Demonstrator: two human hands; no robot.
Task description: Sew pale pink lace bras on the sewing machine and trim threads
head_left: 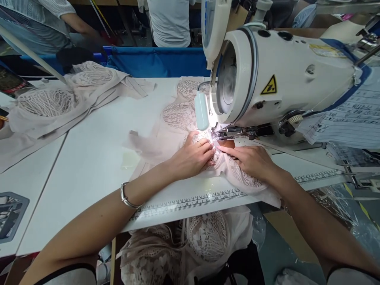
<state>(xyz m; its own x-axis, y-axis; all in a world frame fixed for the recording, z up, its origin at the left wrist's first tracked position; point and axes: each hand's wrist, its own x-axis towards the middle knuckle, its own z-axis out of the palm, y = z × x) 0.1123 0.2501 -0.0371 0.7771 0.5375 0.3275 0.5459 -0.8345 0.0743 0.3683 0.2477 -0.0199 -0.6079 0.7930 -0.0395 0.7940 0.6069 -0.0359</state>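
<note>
A pale pink lace bra (179, 115) lies under the needle area of a white sewing machine (285, 75), lit by a small lamp (202, 111). My left hand (194, 156), with a ring on one finger, presses on the fabric just left of the presser foot (218, 135). Its fingers are curled and closed on the lace. On the right side, my right hand (252, 160) grips the same bra, its index finger stretched toward the foot. One lace cup hangs over the table's front edge below that hand. The needle tip is lost in the glare.
More lace bras (47, 103) are piled at the left of the white table (89, 158), and others (208, 237) lie over my lap. A printed ruler (190, 202) runs along the front edge. Handwritten papers (347, 114) hang at right. People (169, 21) are beyond the blue cloth (157, 61).
</note>
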